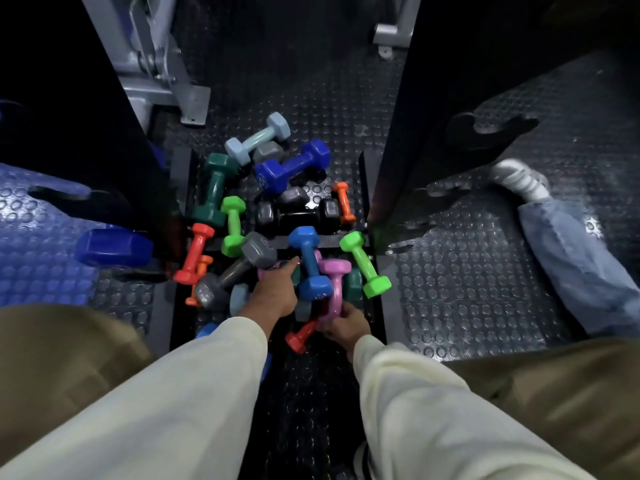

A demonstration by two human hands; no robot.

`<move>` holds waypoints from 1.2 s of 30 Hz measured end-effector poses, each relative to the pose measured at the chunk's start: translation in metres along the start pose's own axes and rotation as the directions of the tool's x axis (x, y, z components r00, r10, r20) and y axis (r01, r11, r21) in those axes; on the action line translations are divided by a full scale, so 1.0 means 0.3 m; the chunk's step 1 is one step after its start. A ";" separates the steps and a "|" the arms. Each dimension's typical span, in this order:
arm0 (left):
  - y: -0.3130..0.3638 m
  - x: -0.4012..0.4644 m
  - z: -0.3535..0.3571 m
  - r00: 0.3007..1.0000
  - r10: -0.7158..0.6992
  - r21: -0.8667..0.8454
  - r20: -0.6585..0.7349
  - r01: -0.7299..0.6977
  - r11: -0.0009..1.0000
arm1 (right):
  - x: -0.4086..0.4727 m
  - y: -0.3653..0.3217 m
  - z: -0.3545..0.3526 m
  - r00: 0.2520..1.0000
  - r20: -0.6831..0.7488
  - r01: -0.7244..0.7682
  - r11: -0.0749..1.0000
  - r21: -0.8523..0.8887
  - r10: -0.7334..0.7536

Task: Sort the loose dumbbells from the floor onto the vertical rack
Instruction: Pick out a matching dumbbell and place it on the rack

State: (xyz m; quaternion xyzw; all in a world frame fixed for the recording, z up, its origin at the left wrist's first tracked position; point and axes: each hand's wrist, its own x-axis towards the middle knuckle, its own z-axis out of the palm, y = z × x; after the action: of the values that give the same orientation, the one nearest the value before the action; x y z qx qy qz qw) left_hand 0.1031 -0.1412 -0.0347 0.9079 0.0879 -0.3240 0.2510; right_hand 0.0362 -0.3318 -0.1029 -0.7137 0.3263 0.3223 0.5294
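Several coloured dumbbells lie in a heap on the studded floor between the dark side plates of the vertical rack point(408, 140). My right hand point(343, 325) grips the near end of a purple dumbbell point(335, 285). My left hand point(273, 292) reaches into the pile beside a grey dumbbell point(239, 268) and touches a second purple dumbbell that it mostly hides; whether it holds it is not visible. A blue dumbbell point(311, 261) lies between my hands. A red dumbbell point(303, 336) lies under my right hand. One dark blue dumbbell point(114, 247) sits on the rack's left side.
Green dumbbells point(365, 265) point(232, 225), a large dark blue one point(292, 166), a black one point(298, 214), a teal one point(214, 188) and orange ones point(343, 200) crowd the rack base. Another person's leg point(568, 251) lies at right. A grey machine frame point(156, 64) stands at back left.
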 end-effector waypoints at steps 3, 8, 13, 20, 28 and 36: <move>0.000 -0.006 -0.001 0.998 0.008 0.021 -0.068 -0.007 1.000 | -0.119 -0.115 -0.036 0.998 -0.033 -0.046 0.983 0.177 0.053; 0.008 -0.009 -0.003 0.997 -0.003 -0.007 -0.078 0.002 1.000 | -0.235 -0.179 -0.079 0.999 -0.025 -0.022 0.970 0.242 0.029; -0.002 -0.004 -0.018 1.000 0.011 -0.024 -0.027 -0.012 1.000 | -0.300 -0.139 -0.111 0.984 -0.179 0.029 0.983 0.183 0.004; -0.011 -0.007 -0.038 0.999 0.044 -0.008 0.001 -0.044 0.999 | -0.376 -0.048 -0.190 0.985 -0.153 -0.053 0.716 -0.696 -0.076; 0.004 -0.034 -0.022 0.998 0.024 -0.088 -0.062 -0.029 0.996 | -0.306 0.035 -0.082 0.983 0.110 0.167 0.488 -0.857 -0.144; 0.027 -0.022 -0.044 0.993 -0.022 -0.038 -0.112 0.018 0.999 | -0.242 -0.129 -0.047 0.953 -0.237 0.107 0.942 -0.319 -0.188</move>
State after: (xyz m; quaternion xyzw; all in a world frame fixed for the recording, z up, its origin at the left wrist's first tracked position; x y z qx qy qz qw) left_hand 0.1079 -0.1414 -0.0185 0.9190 0.1169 -0.2733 0.2590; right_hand 0.0270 -0.3275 -0.0201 -0.8454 0.2858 0.2296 0.3884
